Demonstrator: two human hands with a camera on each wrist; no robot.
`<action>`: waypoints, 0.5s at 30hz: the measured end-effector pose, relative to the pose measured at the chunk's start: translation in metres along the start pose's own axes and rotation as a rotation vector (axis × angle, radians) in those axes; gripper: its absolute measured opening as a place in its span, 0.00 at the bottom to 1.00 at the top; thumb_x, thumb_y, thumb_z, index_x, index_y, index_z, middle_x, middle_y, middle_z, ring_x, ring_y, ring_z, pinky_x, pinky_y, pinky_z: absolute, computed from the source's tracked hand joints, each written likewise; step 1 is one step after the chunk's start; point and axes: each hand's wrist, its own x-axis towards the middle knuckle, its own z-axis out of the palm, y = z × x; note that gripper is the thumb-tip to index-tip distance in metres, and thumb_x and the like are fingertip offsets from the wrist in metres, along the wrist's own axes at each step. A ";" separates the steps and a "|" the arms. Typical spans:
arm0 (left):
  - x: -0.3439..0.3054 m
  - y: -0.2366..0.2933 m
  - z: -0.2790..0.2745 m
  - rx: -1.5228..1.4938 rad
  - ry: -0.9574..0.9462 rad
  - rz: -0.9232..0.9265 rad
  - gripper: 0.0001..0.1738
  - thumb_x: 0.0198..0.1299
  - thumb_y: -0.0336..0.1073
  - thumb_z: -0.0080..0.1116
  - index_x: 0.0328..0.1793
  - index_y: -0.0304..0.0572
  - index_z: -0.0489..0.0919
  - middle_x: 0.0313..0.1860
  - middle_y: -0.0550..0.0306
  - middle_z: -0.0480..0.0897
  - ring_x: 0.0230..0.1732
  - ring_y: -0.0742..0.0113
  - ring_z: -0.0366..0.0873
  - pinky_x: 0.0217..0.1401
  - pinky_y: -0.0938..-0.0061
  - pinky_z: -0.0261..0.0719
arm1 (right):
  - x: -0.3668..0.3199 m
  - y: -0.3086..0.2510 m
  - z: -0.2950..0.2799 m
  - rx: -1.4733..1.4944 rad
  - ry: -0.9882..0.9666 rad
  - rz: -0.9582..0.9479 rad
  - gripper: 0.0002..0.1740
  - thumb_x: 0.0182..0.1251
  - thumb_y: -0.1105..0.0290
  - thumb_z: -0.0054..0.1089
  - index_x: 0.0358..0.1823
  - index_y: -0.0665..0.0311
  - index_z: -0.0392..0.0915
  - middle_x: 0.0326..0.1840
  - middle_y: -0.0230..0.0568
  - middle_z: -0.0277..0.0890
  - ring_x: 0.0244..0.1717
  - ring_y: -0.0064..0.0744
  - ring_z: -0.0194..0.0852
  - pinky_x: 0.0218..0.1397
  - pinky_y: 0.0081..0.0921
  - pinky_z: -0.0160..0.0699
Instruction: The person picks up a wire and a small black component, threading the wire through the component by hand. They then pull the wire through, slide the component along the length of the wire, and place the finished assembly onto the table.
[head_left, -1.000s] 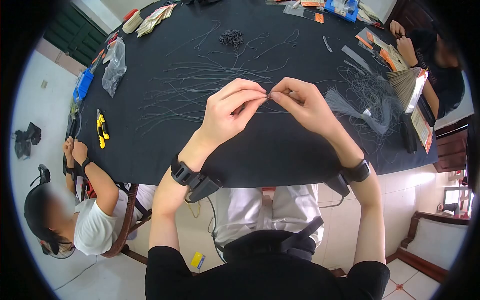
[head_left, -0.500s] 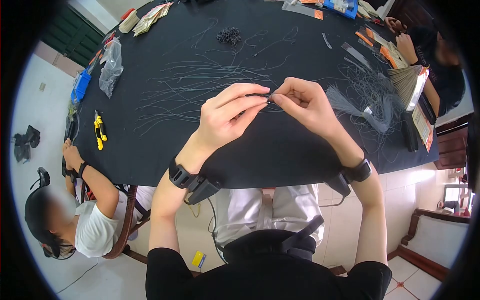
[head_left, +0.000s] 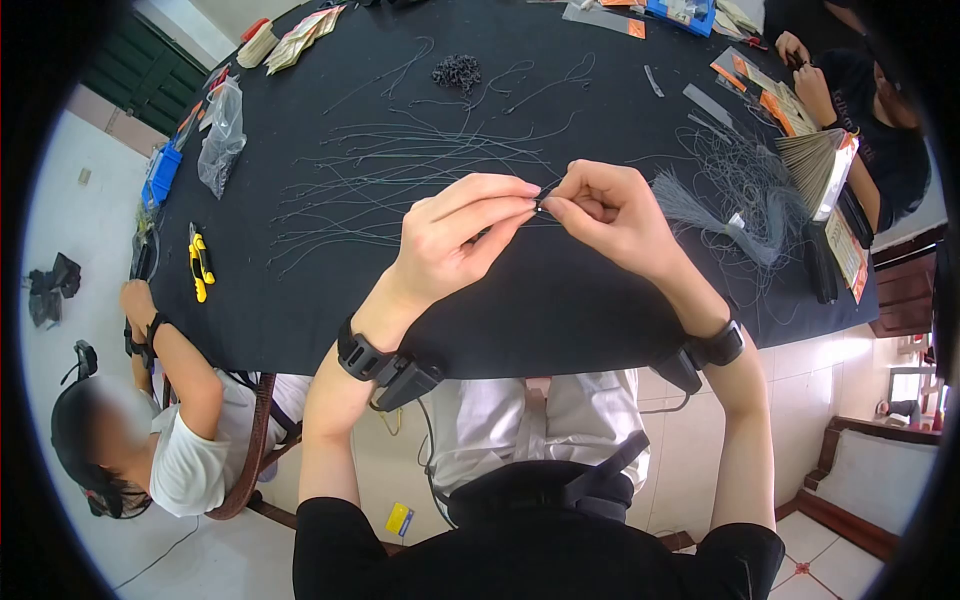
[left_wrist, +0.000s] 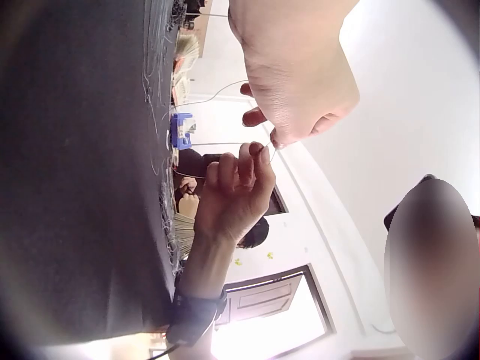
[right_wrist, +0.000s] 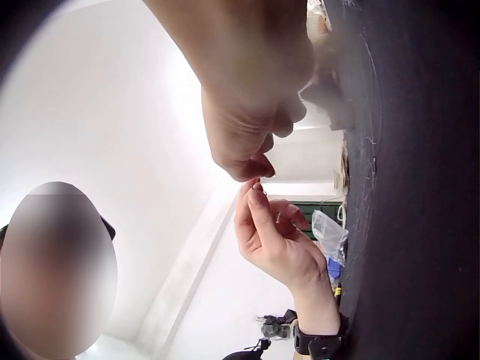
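Observation:
Both hands are raised over the near part of the black table, fingertips almost touching. The left hand pinches a tiny dark piece between thumb and fingers. Facing it, the right hand has thumb and index finger pinched at the same spot, its other fingers curled. In the left wrist view a thin line runs by the left hand, with the right hand below. What exactly the right fingertips hold is too small to tell. Beyond the hands, thin grey lines lie spread out.
A dark heap of small parts lies at the back. To the left are yellow-handled pliers and a clear bag; to the right, a tangle of line and a fanned card stack. Other people sit at both sides.
The left fingertips have closed up and moved slightly lower, and the right hand has shifted a little down. The small piece stays between the hands.

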 end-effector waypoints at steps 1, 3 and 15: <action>0.000 0.000 0.000 -0.001 0.000 -0.002 0.09 0.43 0.20 0.61 0.32 0.35 0.79 0.36 0.55 0.80 0.30 0.67 0.80 0.26 0.81 0.77 | 0.000 0.000 0.000 -0.006 -0.004 -0.003 0.07 0.54 0.72 0.58 0.24 0.69 0.74 0.11 0.25 0.54 0.15 0.13 0.45 0.18 0.18 0.45; 0.000 0.000 0.000 -0.005 -0.001 -0.005 0.08 0.43 0.20 0.61 0.32 0.35 0.79 0.36 0.55 0.80 0.29 0.67 0.80 0.26 0.81 0.77 | -0.001 0.001 0.000 -0.011 -0.003 -0.018 0.07 0.54 0.72 0.58 0.25 0.69 0.74 0.11 0.25 0.54 0.15 0.13 0.45 0.18 0.18 0.45; -0.002 -0.001 0.000 -0.016 -0.027 -0.008 0.10 0.44 0.18 0.60 0.35 0.35 0.80 0.37 0.53 0.81 0.33 0.69 0.79 0.29 0.82 0.77 | -0.001 -0.001 -0.001 -0.055 -0.013 -0.032 0.07 0.53 0.72 0.58 0.24 0.69 0.73 0.11 0.27 0.53 0.15 0.15 0.45 0.19 0.19 0.46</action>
